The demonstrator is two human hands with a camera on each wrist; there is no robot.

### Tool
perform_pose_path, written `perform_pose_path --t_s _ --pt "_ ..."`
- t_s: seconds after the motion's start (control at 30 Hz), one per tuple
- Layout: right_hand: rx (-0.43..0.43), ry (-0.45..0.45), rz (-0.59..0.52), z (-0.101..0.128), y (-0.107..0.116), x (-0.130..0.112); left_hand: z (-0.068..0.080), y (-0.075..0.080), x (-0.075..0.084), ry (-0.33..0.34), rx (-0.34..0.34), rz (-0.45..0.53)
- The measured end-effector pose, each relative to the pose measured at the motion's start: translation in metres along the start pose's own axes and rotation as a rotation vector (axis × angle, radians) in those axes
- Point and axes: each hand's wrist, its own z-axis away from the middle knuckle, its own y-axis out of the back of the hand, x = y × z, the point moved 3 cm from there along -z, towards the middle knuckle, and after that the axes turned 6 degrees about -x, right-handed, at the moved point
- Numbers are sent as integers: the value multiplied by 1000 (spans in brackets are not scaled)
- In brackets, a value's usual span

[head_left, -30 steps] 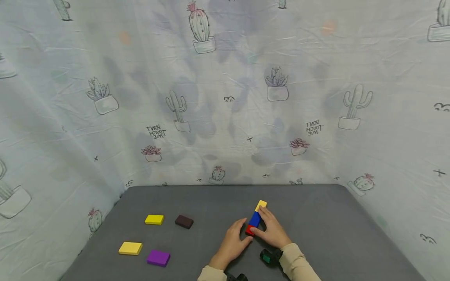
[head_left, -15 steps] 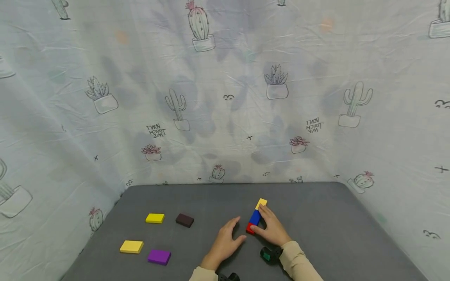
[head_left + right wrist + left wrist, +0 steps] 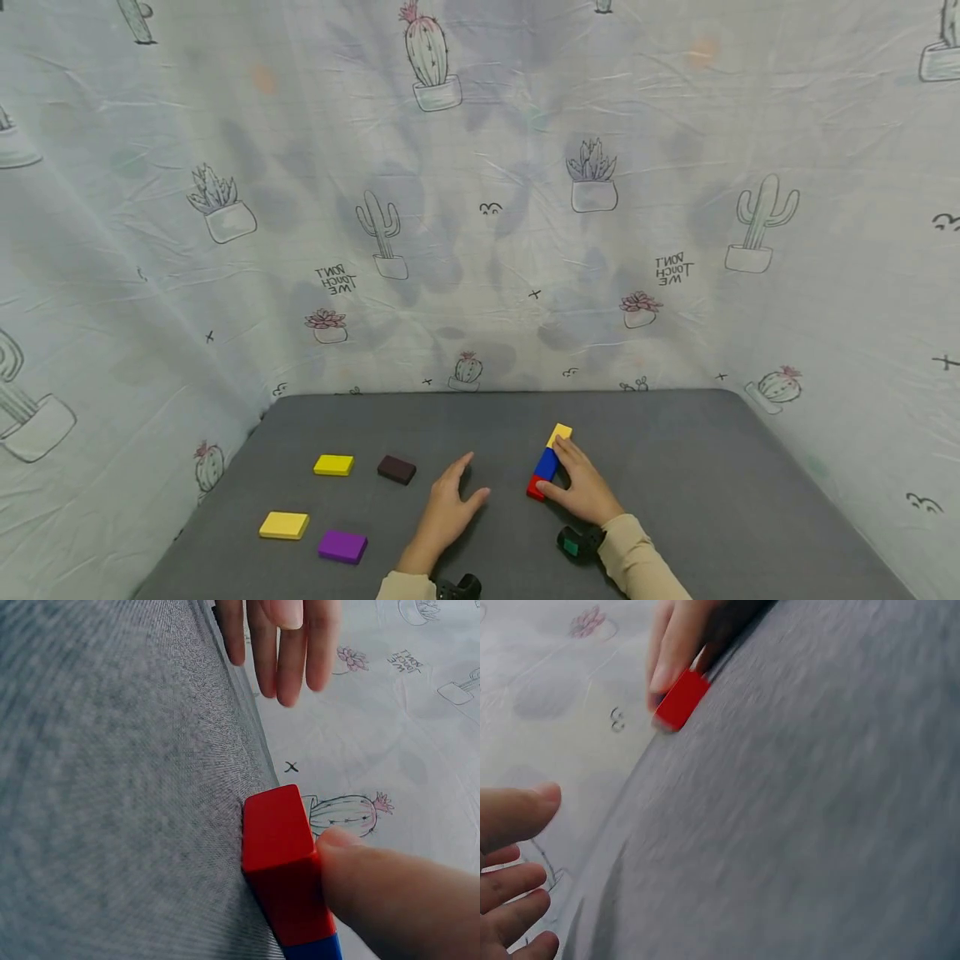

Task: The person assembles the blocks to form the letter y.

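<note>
A slanted row lies on the table right of the middle: a red block (image 3: 537,487), a blue block (image 3: 547,464) and a yellow block (image 3: 559,434), end to end. My right hand (image 3: 588,492) rests on this row from the right side, thumb touching the red block and fingertips at the yellow one. In the right wrist view the thumb (image 3: 375,889) lies against the red block's upper edge. My left hand (image 3: 445,512), fingers spread and holding nothing, is over the table between the row and a dark brown block (image 3: 396,469).
To the left lie a bright yellow block (image 3: 333,465), a paler yellow block (image 3: 284,526) and a purple block (image 3: 343,547). All sit flat on the grey table (image 3: 675,467). A cactus-print curtain (image 3: 487,250) hangs behind the table and at both sides.
My left hand has moved left, away from the row and closer to the brown block. The right hand has stayed on the row, and the blocks lie as before.
</note>
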Motion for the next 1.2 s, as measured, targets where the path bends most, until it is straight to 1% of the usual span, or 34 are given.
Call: perform_pose_path --t_s 0.1,0.43,0.63,0.8,0.97,1.07,1.2 --pt "-4 0 1 0 0 0 1 8 -3 -12 36 2" --pt "-11 -22 -10 1 3 0 3 39 -18 1 152 -17" --pt "-4 -18 -9 -1 5 -1 2 56 -27 44 199 -6" --pt "-5 -20 2 -1 5 0 4 62 -32 87 216 13" --pt "-18 -23 -2 -1 3 -1 5 66 -43 123 271 38" --pt "-22 -28 -8 0 2 -2 7 68 -48 160 291 59" --pt "-22 -32 -13 1 2 -2 8 71 -54 202 302 46"
